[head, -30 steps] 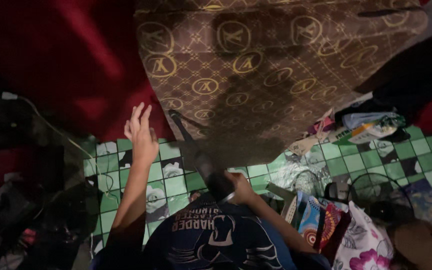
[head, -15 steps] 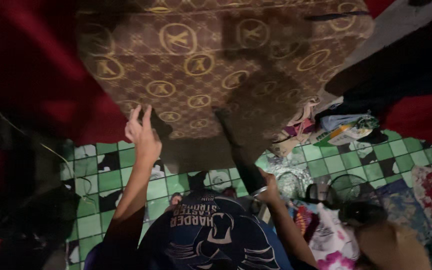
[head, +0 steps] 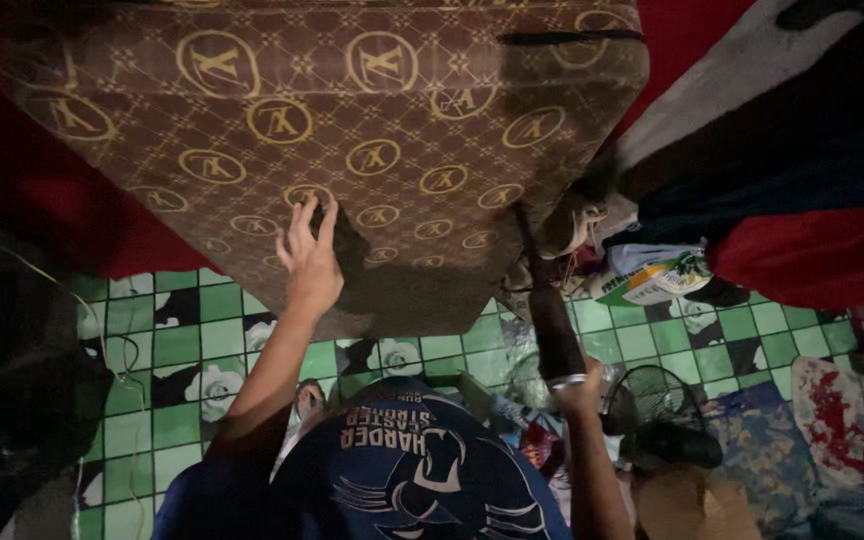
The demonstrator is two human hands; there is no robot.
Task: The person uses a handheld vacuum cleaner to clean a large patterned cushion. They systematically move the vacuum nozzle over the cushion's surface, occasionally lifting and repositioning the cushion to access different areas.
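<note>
A big brown padded mattress [head: 352, 120] with gold round emblems fills the top of the view. My left hand [head: 310, 255] is stretched out with fingers apart, and the fingertips rest on the mattress near its lower edge. My right hand [head: 577, 392] grips the thick end of a long dark rod-like object [head: 550, 310] with a silver band. The rod's thin end reaches up to the mattress's right lower corner. My dark blue printed shirt [head: 412, 470] shows at the bottom.
The floor is green and white tile with flower squares [head: 202, 330]. A thin cable [head: 102, 345] runs at left beside dark clutter. At right lie a wire fan [head: 652, 395], a green and white packet [head: 652, 282], floral cloths [head: 832, 410] and red and dark fabric [head: 812, 250].
My left hand has gone from hanging free over the tiles to touching the mattress. My right hand and the rod have shifted right. The mattress now sits further left in view.
</note>
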